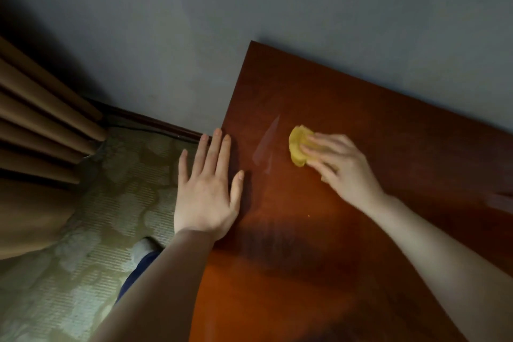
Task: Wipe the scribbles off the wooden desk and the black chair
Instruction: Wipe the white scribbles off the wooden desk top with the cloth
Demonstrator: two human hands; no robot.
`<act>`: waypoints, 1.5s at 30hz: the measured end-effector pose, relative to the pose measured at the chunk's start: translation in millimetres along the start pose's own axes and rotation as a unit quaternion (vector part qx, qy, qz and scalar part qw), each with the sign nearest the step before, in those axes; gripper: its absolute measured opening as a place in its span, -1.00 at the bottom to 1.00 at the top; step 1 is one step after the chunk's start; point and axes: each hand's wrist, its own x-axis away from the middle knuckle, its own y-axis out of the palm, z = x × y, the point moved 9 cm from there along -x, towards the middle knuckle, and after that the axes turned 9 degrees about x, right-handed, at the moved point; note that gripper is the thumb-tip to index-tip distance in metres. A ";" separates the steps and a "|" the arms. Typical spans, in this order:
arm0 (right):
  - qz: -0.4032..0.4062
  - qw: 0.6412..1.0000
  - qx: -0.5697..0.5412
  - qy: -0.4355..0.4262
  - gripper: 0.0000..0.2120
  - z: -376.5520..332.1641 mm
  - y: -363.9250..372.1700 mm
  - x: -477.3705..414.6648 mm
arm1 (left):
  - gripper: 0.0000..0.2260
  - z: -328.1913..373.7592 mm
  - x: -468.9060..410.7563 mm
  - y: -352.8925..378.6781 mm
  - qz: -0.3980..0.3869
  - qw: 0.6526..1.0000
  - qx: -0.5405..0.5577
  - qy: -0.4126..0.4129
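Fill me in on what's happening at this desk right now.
A person is wiping the wooden desk with a yellow cloth pressed under the right hand. The left hand lies open and flat at the desk's left edge, holding nothing. A pale smear shows on the wood just left of the cloth. No chair is in view.

The reddish-brown wooden desk (347,230) stands against a grey wall (249,8). On its glossy top lies a yellow cloth (298,144), pressed down under the right hand (341,166). The left hand (208,191) lies flat at the desk's left edge.
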 end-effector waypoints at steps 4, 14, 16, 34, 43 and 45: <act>0.024 0.997 0.031 0.065 -0.71 25.1 -1.6 -47.0 | -0.44 -1.1 -0.4 -0.5 0.003 1.000 -0.003 0.000; 0.071 0.978 0.022 0.196 -0.73 19.1 19.8 -117.8 | -0.45 -2.2 -0.8 -2.9 0.012 1.000 0.000 -0.001; 0.058 0.992 0.011 0.112 -0.74 -8.2 27.1 -108.5 | -0.45 -2.4 -0.5 -3.4 0.013 1.000 0.000 -0.002; -0.054 0.985 -0.083 -0.143 -0.68 -43.1 19.0 -12.9 | -0.43 -1.7 1.1 -3.1 0.014 1.000 0.012 -0.008; 0.005 0.997 -0.048 0.059 -0.71 19.7 14.2 -94.8 | -0.44 -3.8 0.6 -3.8 0.018 1.000 0.016 -0.011; 0.021 0.994 -0.029 0.099 -0.72 28.3 15.2 -113.4 | -0.45 -3.4 0.6 -3.6 0.018 1.000 0.016 -0.008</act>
